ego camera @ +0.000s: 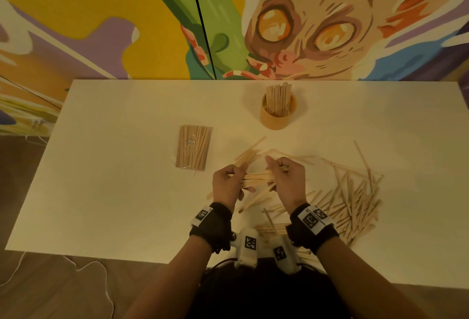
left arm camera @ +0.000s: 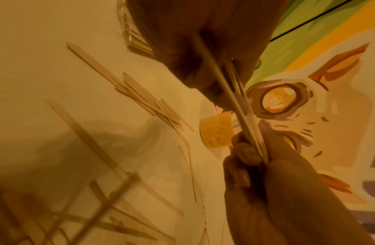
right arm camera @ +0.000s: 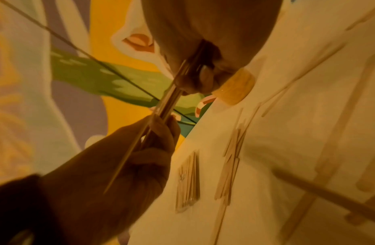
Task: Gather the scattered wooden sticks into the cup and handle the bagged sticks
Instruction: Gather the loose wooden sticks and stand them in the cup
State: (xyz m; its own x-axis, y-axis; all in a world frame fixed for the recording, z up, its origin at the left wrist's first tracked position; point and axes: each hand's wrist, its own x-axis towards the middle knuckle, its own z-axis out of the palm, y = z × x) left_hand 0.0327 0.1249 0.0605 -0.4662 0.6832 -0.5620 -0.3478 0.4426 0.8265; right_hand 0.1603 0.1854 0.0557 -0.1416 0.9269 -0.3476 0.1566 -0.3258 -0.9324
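Both your hands grip one bundle of sticks (ego camera: 256, 179): left hand (ego camera: 226, 185) on one end, right hand (ego camera: 286, 179) on the other, long axis left-right, held above the worktop (ego camera: 114, 191). The cup (ego camera: 278, 115) stands straight ahead and slightly right, so the right hand is nearer. You'd need to turn the bundle upright to drop it in.

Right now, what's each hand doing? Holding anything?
Left hand: grips one end of a bundle of sticks.
Right hand: grips the other end of it.
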